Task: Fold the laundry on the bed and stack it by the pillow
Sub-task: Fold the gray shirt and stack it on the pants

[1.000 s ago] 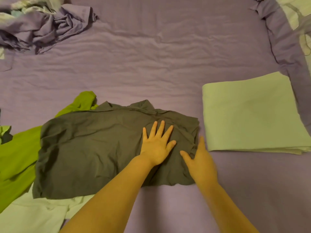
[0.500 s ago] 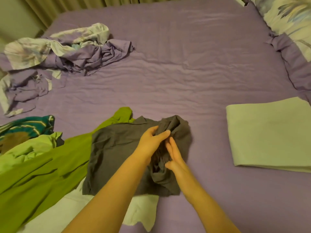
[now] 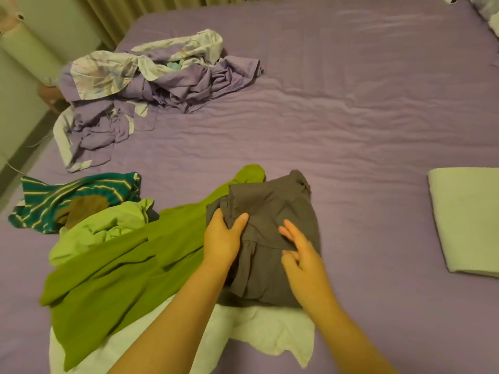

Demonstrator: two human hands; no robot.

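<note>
A dark grey garment [image 3: 272,211] lies folded over into a narrow bundle on the purple bed [image 3: 351,117]. My left hand [image 3: 222,238] grips its left edge, thumb on top of the cloth. My right hand [image 3: 299,249] rests on its right half with fingers straight. Under and left of it lie an olive green garment [image 3: 129,273], a light green one [image 3: 108,225] and a white cloth [image 3: 264,333]. A folded pale green cloth [image 3: 469,222] lies flat at the right edge.
A teal striped garment [image 3: 75,195] lies at the left. A crumpled heap of purple and floral bedding [image 3: 151,85] sits at the far left of the bed. A pillow corner [image 3: 486,9] shows top right. Curtains and a wall stand beyond the bed.
The grey garment went from spread flat to folded over into a narrow bundle. My left hand took hold of its edge and carried it across. The view tilted up and shifted left.
</note>
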